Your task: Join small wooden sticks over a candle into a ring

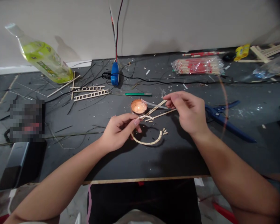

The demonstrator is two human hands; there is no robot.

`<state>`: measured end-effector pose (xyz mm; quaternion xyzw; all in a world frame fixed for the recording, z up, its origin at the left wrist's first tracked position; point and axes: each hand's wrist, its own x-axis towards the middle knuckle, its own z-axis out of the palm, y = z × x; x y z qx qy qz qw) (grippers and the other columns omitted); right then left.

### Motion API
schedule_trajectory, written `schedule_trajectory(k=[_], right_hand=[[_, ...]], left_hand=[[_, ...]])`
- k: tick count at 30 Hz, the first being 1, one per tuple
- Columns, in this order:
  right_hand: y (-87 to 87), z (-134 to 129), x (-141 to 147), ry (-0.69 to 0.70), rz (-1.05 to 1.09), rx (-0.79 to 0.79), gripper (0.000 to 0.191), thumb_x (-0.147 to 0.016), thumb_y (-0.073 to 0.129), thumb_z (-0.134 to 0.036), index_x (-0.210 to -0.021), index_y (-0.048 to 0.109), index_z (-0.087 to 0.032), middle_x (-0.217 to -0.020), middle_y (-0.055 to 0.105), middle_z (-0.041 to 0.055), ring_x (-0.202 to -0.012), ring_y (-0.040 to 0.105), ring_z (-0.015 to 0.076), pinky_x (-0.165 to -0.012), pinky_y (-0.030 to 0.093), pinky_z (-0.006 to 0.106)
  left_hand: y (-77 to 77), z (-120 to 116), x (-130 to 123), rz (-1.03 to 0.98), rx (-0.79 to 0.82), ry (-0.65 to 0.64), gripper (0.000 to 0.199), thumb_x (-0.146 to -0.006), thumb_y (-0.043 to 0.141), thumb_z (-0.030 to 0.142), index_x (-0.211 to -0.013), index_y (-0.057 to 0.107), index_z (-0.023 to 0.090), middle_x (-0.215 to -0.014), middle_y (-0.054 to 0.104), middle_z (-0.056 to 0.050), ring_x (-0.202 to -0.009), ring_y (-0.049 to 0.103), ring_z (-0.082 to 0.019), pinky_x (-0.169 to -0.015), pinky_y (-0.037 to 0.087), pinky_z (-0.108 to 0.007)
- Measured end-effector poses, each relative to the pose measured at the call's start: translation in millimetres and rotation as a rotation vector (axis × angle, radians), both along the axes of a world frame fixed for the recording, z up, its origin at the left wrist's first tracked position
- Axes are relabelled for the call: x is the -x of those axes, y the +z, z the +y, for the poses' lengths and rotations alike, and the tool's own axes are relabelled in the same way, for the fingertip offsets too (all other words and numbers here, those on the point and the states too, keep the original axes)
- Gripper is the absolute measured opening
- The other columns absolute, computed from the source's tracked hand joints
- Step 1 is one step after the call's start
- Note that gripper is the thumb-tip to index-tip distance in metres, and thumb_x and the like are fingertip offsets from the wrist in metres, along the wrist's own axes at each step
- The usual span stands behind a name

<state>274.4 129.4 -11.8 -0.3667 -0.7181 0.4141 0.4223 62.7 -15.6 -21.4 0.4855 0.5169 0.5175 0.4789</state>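
Note:
My left hand (119,132) pinches the end of a small frame of thin wooden sticks (151,112), close beside a lit tea-light candle (138,106). My right hand (187,113) grips the frame's other end, and a thin shiny strip (155,105) reaches from those fingers to the candle's rim. Below my left hand lies a curved chain of glued wooden sticks (147,142), its left end partly hidden behind my fingers.
Two small wooden stick ladders (90,93) and a green pen-like tool (138,94) lie beyond the candle. Blue-handled pliers (226,121) sit right, with a blue device (115,74), wires, a plastic bottle (43,59) and a bagged stick bundle (198,66) behind.

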Motion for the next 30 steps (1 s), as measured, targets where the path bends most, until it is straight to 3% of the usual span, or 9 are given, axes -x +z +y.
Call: schedule_trajectory(k=[3, 7, 11, 17, 21, 24, 30], right_hand=[[-1.1, 13.1, -6.2, -0.032, -0.128, -0.129, 0.017, -0.094, 0.072, -0.039, -0.089, 0.078, -0.024, -0.080, 0.074, 0.0019, -0.071, 0.065, 0.0164, -0.068, 0.050, 0.032], [4.5, 15.5, -13.0, 0.209, -0.411, -0.354, 0.008, -0.092, 0.073, -0.031, -0.090, 0.077, -0.025, -0.089, 0.077, 0.0016, -0.077, 0.067, 0.0179, -0.074, 0.052, 0.035], [4.4, 11.6, -13.3, 0.343, -0.540, -0.425, 0.009, -0.093, 0.071, -0.031, -0.096, 0.077, -0.024, -0.093, 0.076, 0.0024, -0.081, 0.067, 0.0189, -0.078, 0.054, 0.036], [-18.2, 16.4, 1.1, 0.186, -0.467, -0.586, 0.031, -0.093, 0.073, -0.031, -0.121, 0.072, -0.019, -0.116, 0.074, 0.0109, -0.108, 0.065, 0.0279, -0.098, 0.052, 0.046], [-31.4, 24.6, 6.8, 0.183, -0.480, -0.588, 0.022, -0.091, 0.074, -0.025, -0.112, 0.074, -0.020, -0.111, 0.076, 0.0087, -0.104, 0.066, 0.0276, -0.093, 0.053, 0.046], [-30.2, 25.7, 5.6, 0.187, -0.428, -0.585, 0.012, -0.095, 0.069, -0.021, -0.105, 0.076, -0.021, -0.103, 0.077, 0.0053, -0.095, 0.067, 0.0239, -0.090, 0.053, 0.043], [-17.0, 23.0, 1.0, 0.187, -0.325, -0.555, 0.024, -0.101, 0.062, -0.022, -0.120, 0.076, -0.025, -0.106, 0.072, 0.0071, -0.097, 0.067, 0.0218, -0.088, 0.054, 0.040]], left_hand=[[-0.3, 2.0, 4.1, 0.010, -0.045, 0.034, 0.025, -0.103, 0.063, 0.037, -0.108, 0.074, 0.015, -0.076, 0.075, -0.005, -0.053, 0.061, -0.008, -0.052, 0.054, -0.017], [-0.1, 5.3, 9.0, -0.026, -0.138, 0.087, 0.025, -0.104, 0.062, 0.034, -0.121, 0.069, 0.018, -0.073, 0.074, -0.002, -0.050, 0.063, -0.009, -0.048, 0.051, -0.018], [-0.5, 8.3, 14.5, -0.086, -0.177, 0.116, 0.018, -0.102, 0.063, 0.034, -0.113, 0.067, 0.020, -0.074, 0.074, -0.002, -0.047, 0.062, -0.010, -0.040, 0.045, -0.019], [1.3, 12.5, 19.6, -0.227, -0.181, 0.147, 0.013, -0.100, 0.064, 0.032, -0.100, 0.066, 0.019, -0.059, 0.063, 0.002, -0.037, 0.048, -0.008, -0.034, 0.036, -0.017], [2.5, 14.8, 22.0, -0.319, -0.134, 0.196, 0.013, -0.098, 0.064, 0.032, -0.096, 0.066, 0.020, -0.054, 0.055, 0.004, -0.035, 0.039, -0.008, -0.030, 0.025, -0.016], [1.9, 16.0, 23.4, -0.365, -0.078, 0.208, 0.016, -0.098, 0.064, 0.036, -0.096, 0.065, 0.020, -0.054, 0.052, 0.004, -0.036, 0.038, -0.008, -0.030, 0.024, -0.016], [-1.0, 18.4, 20.9, -0.318, -0.093, 0.250, 0.021, -0.096, 0.071, 0.040, -0.092, 0.063, 0.021, -0.054, 0.050, 0.006, -0.038, 0.037, -0.006, -0.030, 0.024, -0.014]])
